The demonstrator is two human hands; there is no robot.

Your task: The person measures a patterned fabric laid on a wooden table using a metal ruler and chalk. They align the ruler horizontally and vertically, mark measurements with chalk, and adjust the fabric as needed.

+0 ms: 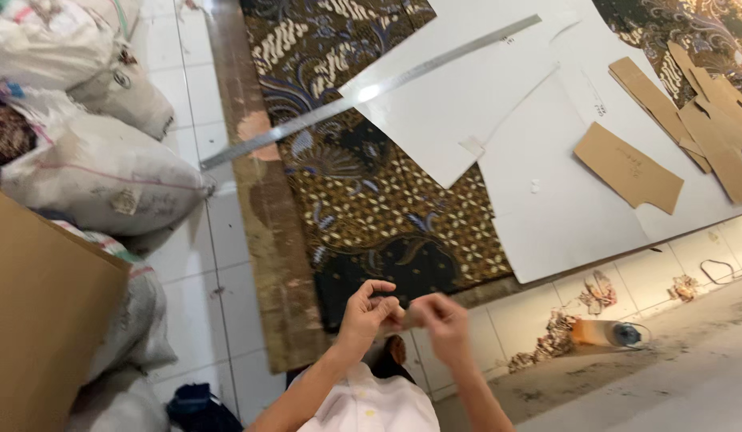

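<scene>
Two bare forearms rise from the bottom centre of the frame, converging just below mid-frame. The left hand [369, 312] curls its fingers inward, thumb toward the right hand [443, 316], whose fingertips meet it; both hands pinch together, knuckles bent, wrists angled toward each other.

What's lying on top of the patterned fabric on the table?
White paper sheets, a metal ruler and brown card pieces lie on the fabric. Whatever is beneath the sheets is hidden.
</scene>
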